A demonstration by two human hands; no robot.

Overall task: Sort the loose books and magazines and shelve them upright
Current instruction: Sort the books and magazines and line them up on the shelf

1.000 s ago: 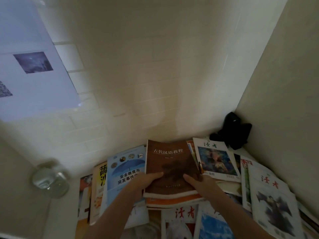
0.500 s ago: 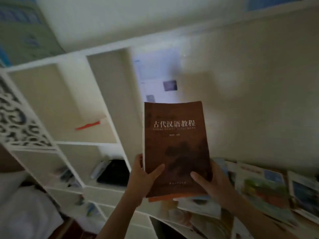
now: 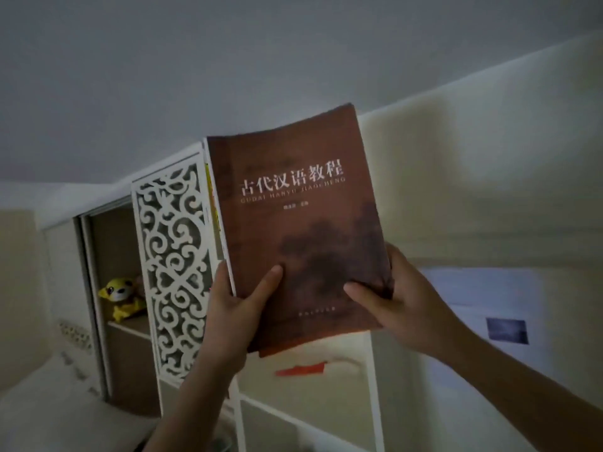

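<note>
Both hands grip the brown book [image 3: 303, 223], held upright and raised before the white shelving unit [image 3: 368, 380]. I record my left hand [image 3: 233, 308] clamped on the lower spine edge, thumb pressed across the front cover, fingers behind and out of sight. My right hand [image 3: 399, 301] pinches the lower right edge, thumb on the cover. At least one further volume sits behind the book, showing at the bottom edge. Largest item noted: the shelving unit, open compartments below the book. Next, a white fretwork panel [image 3: 173, 256] left of the book. Then a yellow plush toy [image 3: 122, 296] on a shelf further left. Smallest: a red strip [image 3: 301, 368] lying in the compartment beneath the book
</note>
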